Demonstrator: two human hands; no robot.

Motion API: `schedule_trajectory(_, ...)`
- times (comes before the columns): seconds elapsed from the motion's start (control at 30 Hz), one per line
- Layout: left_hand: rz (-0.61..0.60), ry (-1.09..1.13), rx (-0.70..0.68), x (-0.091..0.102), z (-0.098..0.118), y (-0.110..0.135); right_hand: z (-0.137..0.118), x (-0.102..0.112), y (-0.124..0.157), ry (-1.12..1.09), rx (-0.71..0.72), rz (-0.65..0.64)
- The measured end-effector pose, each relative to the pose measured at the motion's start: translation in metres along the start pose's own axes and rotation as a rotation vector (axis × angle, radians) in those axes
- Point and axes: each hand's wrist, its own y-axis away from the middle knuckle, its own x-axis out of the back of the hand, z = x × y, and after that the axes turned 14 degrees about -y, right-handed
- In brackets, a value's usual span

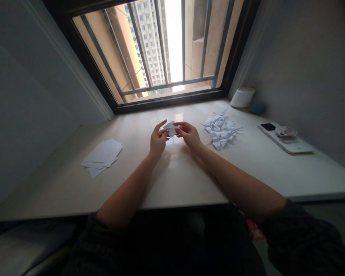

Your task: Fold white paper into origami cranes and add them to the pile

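Note:
Between my two hands, a little above the white tabletop, is a small piece of folded white paper [171,128]. My left hand [158,140] pinches its left lower edge between thumb and fingers, with the index finger stretched upward. Thumb and fingers of my right hand [189,134] grip the paper's right side. To the right lies a heap of folded paper figures [221,128] with pointed tips, like paper cranes. Over to the left rests a loose stack of flat white paper sheets [103,155], slightly fanned out.
Behind the tabletop [175,188] is a barred window [172,50]. A white cylindrical object [242,97] and a dark rounded object [257,109] stand at the back right. Nearer on the right lie a flat white box [297,146] and a small pale item [286,132] on it.

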Motion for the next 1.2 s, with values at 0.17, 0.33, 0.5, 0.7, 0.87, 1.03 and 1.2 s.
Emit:
schedule_trajectory(0.17,-0.008,-0.006,-0.034,0.0,0.0,0.0,-0.003,0.0,0.001,0.003,-0.039,0.036)
schedule_trajectory(0.33,-0.076,0.034,-0.043,-0.001,0.006,0.002,-0.007,0.003,0.0,-0.081,-0.105,0.09)
schedule_trajectory(0.5,-0.073,-0.025,-0.066,-0.001,0.008,0.004,-0.004,0.006,-0.002,-0.118,-0.122,0.098)
schedule_trajectory(0.7,-0.087,-0.045,-0.039,-0.001,0.007,0.004,-0.006,0.006,-0.002,-0.094,-0.129,0.089)
schedule_trajectory(0.87,-0.056,0.012,-0.004,-0.001,0.01,0.003,-0.007,0.004,-0.001,-0.079,-0.087,0.083)
schedule_trajectory(1.03,-0.081,0.064,0.139,0.003,0.011,0.0,-0.008,0.002,0.002,0.019,-0.043,0.049)
schedule_trajectory(1.2,-0.079,0.105,0.197,0.007,0.008,-0.003,-0.007,-0.001,0.004,0.09,-0.014,-0.016)
